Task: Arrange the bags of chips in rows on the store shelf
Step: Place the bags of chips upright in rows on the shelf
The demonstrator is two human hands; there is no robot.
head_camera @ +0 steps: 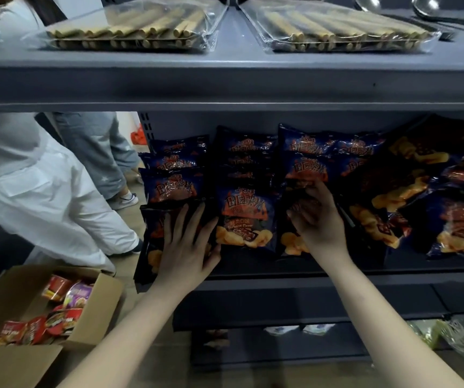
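Left hand (186, 247) presses navy chip bag (152, 231); right hand (317, 217) grips second bag (291, 243).

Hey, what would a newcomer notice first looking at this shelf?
The dark blue chip bags fill the middle shelf, in rows at left and a loose heap at right. At the front, the left hand lies flat on the leftmost bag while the right hand grips a third-row bag. An open cardboard box of snacks sits at lower left.

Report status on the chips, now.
Left hand flat on front-left bag. Right hand grips third-row bag. Jumbled pile right, unsorted.
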